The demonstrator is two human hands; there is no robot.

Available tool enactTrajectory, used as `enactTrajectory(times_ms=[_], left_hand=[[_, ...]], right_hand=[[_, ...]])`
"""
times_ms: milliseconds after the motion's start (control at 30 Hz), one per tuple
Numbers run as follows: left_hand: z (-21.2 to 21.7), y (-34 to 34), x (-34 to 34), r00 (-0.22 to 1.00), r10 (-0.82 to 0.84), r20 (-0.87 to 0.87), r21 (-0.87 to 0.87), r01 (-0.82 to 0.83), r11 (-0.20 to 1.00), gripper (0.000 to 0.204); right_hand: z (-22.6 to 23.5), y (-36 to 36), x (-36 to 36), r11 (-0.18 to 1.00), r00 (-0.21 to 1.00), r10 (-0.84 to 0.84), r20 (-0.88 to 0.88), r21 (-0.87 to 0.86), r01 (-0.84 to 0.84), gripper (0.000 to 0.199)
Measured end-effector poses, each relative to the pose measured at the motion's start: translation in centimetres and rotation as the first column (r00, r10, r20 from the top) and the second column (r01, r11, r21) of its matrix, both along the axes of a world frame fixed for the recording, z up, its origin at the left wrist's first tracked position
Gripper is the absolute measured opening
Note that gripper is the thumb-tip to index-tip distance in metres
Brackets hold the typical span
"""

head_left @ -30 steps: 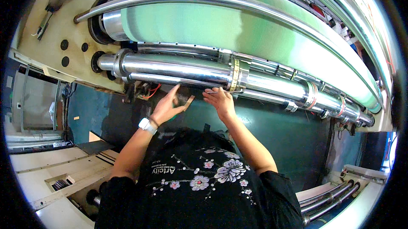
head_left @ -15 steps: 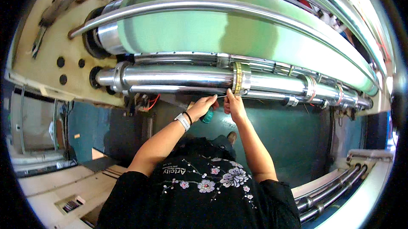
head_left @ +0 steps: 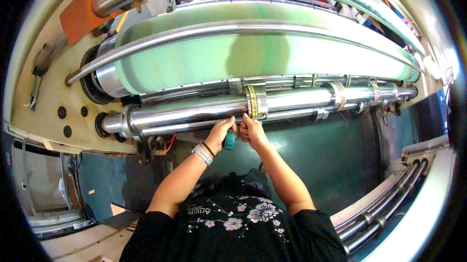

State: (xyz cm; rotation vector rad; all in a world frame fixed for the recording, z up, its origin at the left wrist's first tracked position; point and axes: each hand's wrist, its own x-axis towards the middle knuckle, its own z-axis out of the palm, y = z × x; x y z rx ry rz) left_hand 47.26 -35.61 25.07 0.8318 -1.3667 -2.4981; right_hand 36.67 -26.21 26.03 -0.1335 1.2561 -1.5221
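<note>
My left hand (head_left: 222, 134) is closed around a short teal object (head_left: 229, 140), perhaps a handle, whose lower end sticks out below the fingers. Close beside it, my right hand (head_left: 253, 133) is curled shut with its thumb up near the lower edge of a metal collar (head_left: 261, 102). Whatever the right fingers hold is hidden. The collar carries a yellow marked band (head_left: 251, 101) and sits around a polished steel shaft (head_left: 194, 110). A thinner steel bar (head_left: 189, 128) runs under the shaft, just beyond my hands.
A large roller covered in light green (head_left: 194, 57) lies behind the shaft, with a steel rod (head_left: 160, 38) across it. More collars (head_left: 336, 95) sit along the shaft to the right. At left stands a cream side frame (head_left: 44, 101); further steel bars (head_left: 367, 225) are at lower right.
The view has shifted, so the machine sits lower and further left. My hands have come closer together; the thin metal piece seen between them earlier no longer shows.
</note>
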Motion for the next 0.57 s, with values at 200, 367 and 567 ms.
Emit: enactTrajectory(times_ms=[200,367,567], left_hand=[[0.3,0.0,0.6,1.0,-0.026,-0.006,0.032,0.026,0.999,0.035],[-1.6,1.2,1.6,0.999,0.022,0.034,0.151,-0.027,0.988,0.033],[-4.0,3.0,5.2,0.966,-0.075,0.247,0.209,0.022,0.978,0.036]], right_hand=[[-1.0,0.0,0.9,0.987,0.989,-0.15,-0.005,-0.059,0.149,0.04],[-1.4,1.0,2.5,0.985,0.984,-0.118,-0.131,-0.14,0.099,0.032],[-4.0,4.0,1.2,0.993,0.645,-0.107,-0.756,-0.049,0.107,0.02]])
